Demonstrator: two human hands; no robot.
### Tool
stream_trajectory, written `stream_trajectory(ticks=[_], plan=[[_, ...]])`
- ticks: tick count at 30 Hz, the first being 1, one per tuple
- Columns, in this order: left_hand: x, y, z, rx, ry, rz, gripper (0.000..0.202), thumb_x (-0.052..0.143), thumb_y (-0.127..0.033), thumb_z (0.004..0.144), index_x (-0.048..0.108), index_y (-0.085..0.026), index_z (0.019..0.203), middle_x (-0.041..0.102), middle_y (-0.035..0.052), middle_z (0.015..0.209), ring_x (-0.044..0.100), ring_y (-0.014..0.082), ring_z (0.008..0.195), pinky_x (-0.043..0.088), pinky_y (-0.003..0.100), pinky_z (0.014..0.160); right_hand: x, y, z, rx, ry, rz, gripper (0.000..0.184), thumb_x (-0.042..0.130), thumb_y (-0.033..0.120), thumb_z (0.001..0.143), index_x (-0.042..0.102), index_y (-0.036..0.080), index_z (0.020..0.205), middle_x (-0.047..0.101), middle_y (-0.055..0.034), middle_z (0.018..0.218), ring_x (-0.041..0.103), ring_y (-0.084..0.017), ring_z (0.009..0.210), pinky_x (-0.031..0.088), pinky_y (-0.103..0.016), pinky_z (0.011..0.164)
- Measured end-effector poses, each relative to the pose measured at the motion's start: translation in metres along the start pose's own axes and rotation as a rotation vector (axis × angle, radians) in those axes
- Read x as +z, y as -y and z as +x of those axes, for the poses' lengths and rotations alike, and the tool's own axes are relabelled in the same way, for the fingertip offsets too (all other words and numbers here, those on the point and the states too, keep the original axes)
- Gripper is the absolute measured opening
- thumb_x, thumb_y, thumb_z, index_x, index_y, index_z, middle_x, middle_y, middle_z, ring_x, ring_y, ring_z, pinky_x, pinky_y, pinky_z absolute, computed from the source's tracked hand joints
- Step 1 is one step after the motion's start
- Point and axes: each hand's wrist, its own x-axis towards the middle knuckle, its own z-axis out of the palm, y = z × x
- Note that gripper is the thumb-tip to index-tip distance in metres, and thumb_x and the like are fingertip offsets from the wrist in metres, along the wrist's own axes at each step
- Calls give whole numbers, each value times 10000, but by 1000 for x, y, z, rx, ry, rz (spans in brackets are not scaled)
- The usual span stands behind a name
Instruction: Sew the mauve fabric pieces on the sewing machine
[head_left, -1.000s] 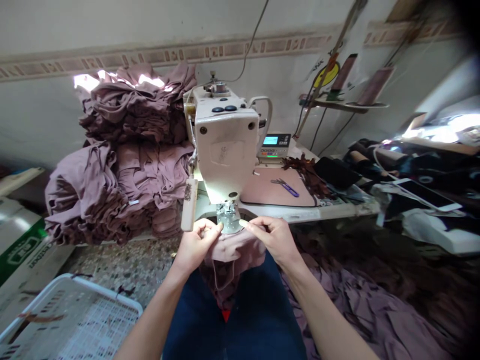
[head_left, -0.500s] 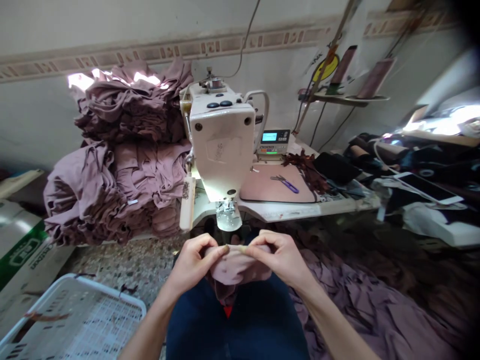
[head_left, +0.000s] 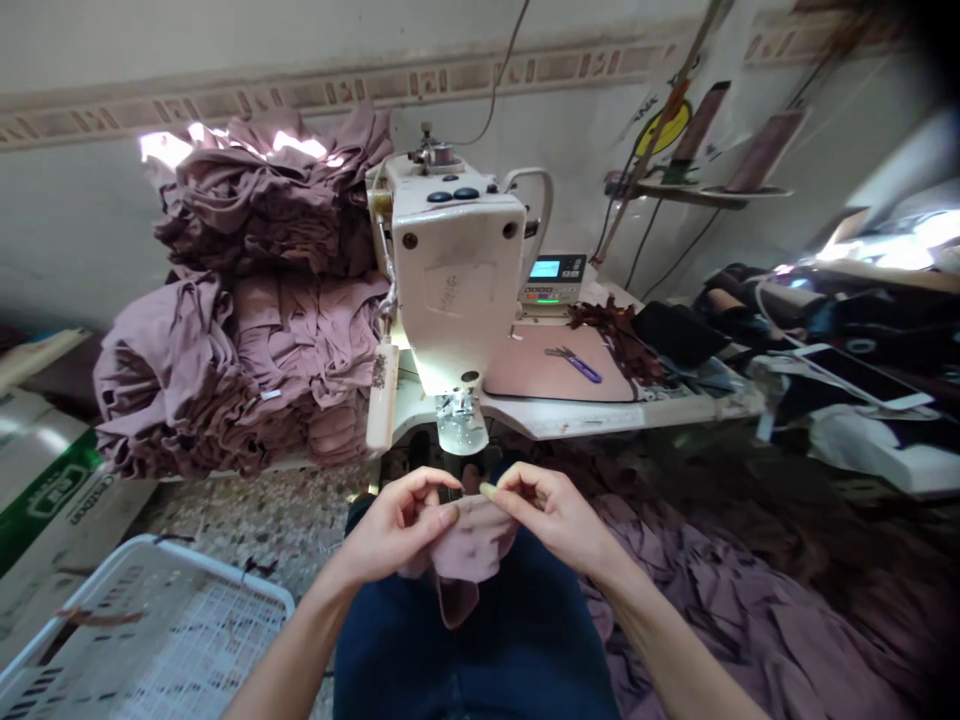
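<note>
your left hand (head_left: 394,525) and right hand (head_left: 551,510) are pinching a soft mauve knit cloth (head_left: 474,540) between fingers and thumbs, above your dark blue jeans (head_left: 480,660), just below the steel presser foot (head_left: 459,420) of a white industrial sewing machine (head_left: 457,290). a green-printed cardboard carton (head_left: 52,500) is showing lettering too blurred to read.
</note>
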Motion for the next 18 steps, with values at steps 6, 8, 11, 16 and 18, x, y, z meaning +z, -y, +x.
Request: stream_trajectory(ticks=[6, 8, 11, 16, 18], plan=[[-2, -11, 9, 280, -99, 351, 264, 673, -336, 1053, 878, -182, 1115, 788, 80, 863, 692, 176, 762, 508, 255, 700, 4, 17, 1, -134, -148, -103, 339, 705, 444, 1000, 705, 192, 774, 627, 2, 695, 526, -155, 644, 400, -283, 607], [-2, -12, 13, 317, -125, 366, 257, 650, -308, 1063, 875, -184, 1067, 822, 87, 909, 732, 192, 803, 537, 265, 755, 5, 21, 2, -222, -219, -165, 329, 707, 410, 1012, 709, 199, 759, 607, 6, 682, 513, -154, 630, 393, -290, 607], [-1, -13, 19, 277, -167, 289, 266, 640, -316, 1058, 861, -183, 994, 846, 90, 975, 768, 222, 875, 573, 282, 822, 5, 24, 8, -307, -292, -229, 295, 714, 370, 1014, 736, 208, 769, 592, 5, 684, 510, -158, 623, 394, -301, 614], [-3, -19, 28, 142, -255, 190, 246, 714, -366, 981, 861, -172, 942, 853, 91, 975, 770, 255, 894, 587, 303, 821, 4, 21, 26, -254, -341, -188, 290, 740, 401, 969, 758, 204, 756, 586, 5, 660, 500, -164, 618, 390, -305, 611], [-4, -22, 31, 113, -308, 213, 265, 738, -400, 954, 852, -167, 901, 838, 82, 910, 750, 248, 850, 570, 296, 781, 3, 19, 33, -206, -345, -130, 321, 764, 439, 935, 743, 193, 729, 580, 8, 639, 481, -160, 607, 379, -302, 597]])
